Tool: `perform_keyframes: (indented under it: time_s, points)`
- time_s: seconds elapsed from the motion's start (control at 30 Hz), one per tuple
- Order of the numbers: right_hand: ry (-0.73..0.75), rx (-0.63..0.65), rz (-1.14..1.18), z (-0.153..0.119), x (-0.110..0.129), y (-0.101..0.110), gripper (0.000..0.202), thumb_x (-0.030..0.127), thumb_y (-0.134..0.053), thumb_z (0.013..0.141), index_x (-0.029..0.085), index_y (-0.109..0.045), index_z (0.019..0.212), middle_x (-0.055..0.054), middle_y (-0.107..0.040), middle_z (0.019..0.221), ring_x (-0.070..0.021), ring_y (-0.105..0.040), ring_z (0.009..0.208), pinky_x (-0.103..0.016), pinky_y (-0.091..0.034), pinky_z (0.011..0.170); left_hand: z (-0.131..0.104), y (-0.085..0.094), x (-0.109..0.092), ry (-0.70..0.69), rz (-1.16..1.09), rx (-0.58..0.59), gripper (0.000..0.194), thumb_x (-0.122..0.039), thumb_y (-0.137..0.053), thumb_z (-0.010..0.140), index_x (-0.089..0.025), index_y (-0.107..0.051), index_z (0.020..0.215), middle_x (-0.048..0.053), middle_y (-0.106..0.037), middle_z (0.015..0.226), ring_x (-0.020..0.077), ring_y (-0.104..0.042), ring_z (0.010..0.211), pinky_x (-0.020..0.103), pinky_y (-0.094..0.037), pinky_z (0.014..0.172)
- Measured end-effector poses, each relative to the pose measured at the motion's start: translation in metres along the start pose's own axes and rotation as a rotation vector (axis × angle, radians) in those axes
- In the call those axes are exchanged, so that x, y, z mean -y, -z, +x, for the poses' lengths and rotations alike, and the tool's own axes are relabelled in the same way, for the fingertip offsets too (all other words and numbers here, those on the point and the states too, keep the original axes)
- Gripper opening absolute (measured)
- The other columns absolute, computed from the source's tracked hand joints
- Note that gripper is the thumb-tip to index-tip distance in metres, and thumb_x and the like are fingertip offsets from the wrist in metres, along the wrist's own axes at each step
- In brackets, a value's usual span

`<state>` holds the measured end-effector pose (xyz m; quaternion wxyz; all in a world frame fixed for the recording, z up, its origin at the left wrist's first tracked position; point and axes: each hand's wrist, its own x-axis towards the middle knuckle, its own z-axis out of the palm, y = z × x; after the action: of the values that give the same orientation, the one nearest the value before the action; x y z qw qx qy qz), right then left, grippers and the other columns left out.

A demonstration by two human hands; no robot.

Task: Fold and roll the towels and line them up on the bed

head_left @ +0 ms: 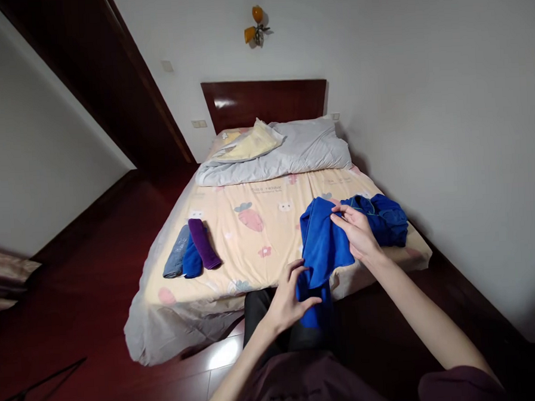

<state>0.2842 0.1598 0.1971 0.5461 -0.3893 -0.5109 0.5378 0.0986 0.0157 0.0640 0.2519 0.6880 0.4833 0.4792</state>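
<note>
A blue towel [326, 245] hangs in front of me at the bed's front edge, its lower part falling past the mattress towards my legs. My right hand [356, 230] pinches its upper right side between thumb and fingers. Lower down, my left hand [288, 301] is at the towel's left edge with fingers curved and thumb spread apart, its fingertips by the cloth. On the bed to the right, partly behind my right hand, lies a crumpled heap of blue cloth [389, 221].
A purple rolled towel [204, 244], a blue roll [192, 258] and a grey-blue roll [177, 253] lie side by side on the bed's left. The patterned bedsheet [269, 224] covers the bed. A grey quilt [304, 144] and a yellow pillow [251, 143] are near the headboard [266, 102].
</note>
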Motion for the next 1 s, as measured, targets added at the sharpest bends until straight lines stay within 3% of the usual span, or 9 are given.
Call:
perform_keyframes:
  time_s: [0.1,0.2,0.27,0.43,0.6,0.67,0.8,0.9,1.0]
  points:
    - [-0.072,-0.033,0.045,-0.005,-0.011,-0.008,0.049,0.045,-0.096,0.061,0.023,-0.07,0.096,-0.004,-0.077,0.098,-0.0255,-0.072,0.106,-0.036,-0.058,0.093,0.005,-0.027,0.009,-0.036,0.131,-0.061,0.058,-0.041,-0.086,0.086,-0.023,-0.06,0.135,0.021,-0.049,0.155,0.0375,-0.054,0.143,0.06,-0.051,0.116]
    - [-0.123,-0.054,0.076,-0.002,-0.025,-0.008,0.055,0.047,-0.096,0.058,0.023,-0.07,0.1,-0.004,-0.078,0.095,-0.0262,-0.074,0.101,-0.039,-0.06,0.091,0.02,-0.034,0.018,-0.036,0.154,-0.097,0.026,-0.032,-0.069,0.099,-0.021,-0.067,0.122,0.018,-0.062,0.138,0.0298,-0.067,0.122,0.05,-0.057,0.105]
    - [-0.129,-0.074,0.072,0.004,-0.034,-0.001,0.057,0.048,-0.095,0.056,0.023,-0.071,0.101,-0.004,-0.078,0.096,-0.0264,-0.074,0.1,-0.04,-0.06,0.093,0.028,-0.025,0.02,-0.027,0.1,-0.107,0.019,-0.033,-0.058,0.105,-0.019,-0.069,0.112,0.015,-0.069,0.118,0.0236,-0.071,0.105,0.04,-0.059,0.094]
    - [0.039,-0.029,-0.22,0.009,-0.054,0.02,0.05,0.058,-0.089,0.067,0.021,-0.075,0.098,-0.011,-0.077,0.107,-0.029,-0.072,0.107,-0.047,-0.057,0.102,0.043,0.013,0.006,0.037,0.051,-0.227,0.037,-0.044,-0.046,0.11,-0.018,-0.07,0.098,0.009,-0.069,0.082,0.0183,-0.066,0.07,0.03,-0.053,0.068]
    - [0.313,0.336,-0.52,-0.031,-0.055,0.0,0.038,0.052,-0.077,0.089,0.024,-0.077,0.114,-0.014,-0.07,0.133,-0.0301,-0.066,0.131,-0.047,-0.056,0.11,0.066,0.029,-0.017,0.13,0.028,-0.273,0.039,-0.05,-0.044,0.109,-0.02,-0.067,0.1,0.004,-0.067,0.075,0.0165,-0.062,0.065,0.028,-0.049,0.067]
    - [0.401,0.446,-0.59,-0.044,-0.054,-0.013,0.036,0.042,-0.078,0.09,0.026,-0.075,0.121,-0.011,-0.074,0.128,-0.0273,-0.072,0.12,-0.043,-0.059,0.106,0.074,0.034,-0.027,0.154,-0.014,-0.244,0.037,-0.049,-0.046,0.109,-0.02,-0.066,0.098,0.002,-0.068,0.077,0.0153,-0.063,0.067,0.026,-0.048,0.068]
    - [0.446,0.42,-0.636,-0.051,-0.06,-0.028,0.014,0.028,-0.069,0.092,0.024,-0.075,0.105,-0.004,-0.078,0.092,-0.0201,-0.074,0.078,-0.036,-0.063,0.082,0.078,0.053,-0.045,0.21,-0.107,-0.176,0.036,-0.049,-0.054,0.104,-0.019,-0.067,0.092,0.002,-0.071,0.08,0.016,-0.067,0.074,0.025,-0.051,0.071]
    - [0.392,0.493,-0.554,-0.051,-0.069,-0.036,0.017,0.032,-0.073,0.09,0.022,-0.074,0.104,-0.004,-0.078,0.092,-0.0196,-0.074,0.078,-0.032,-0.062,0.074,0.073,0.07,-0.054,0.249,-0.151,-0.145,0.037,-0.05,-0.059,0.101,-0.017,-0.071,0.091,0.004,-0.074,0.083,0.0167,-0.069,0.076,0.025,-0.053,0.072]
    - [0.382,0.461,-0.554,-0.053,-0.079,-0.044,0.017,0.035,-0.077,0.088,0.023,-0.073,0.099,-0.004,-0.077,0.09,-0.0201,-0.072,0.076,-0.033,-0.06,0.072,0.068,0.082,-0.055,0.28,-0.144,-0.108,0.036,-0.049,-0.064,0.097,-0.016,-0.076,0.091,0.006,-0.078,0.087,0.0176,-0.071,0.077,0.026,-0.053,0.072]
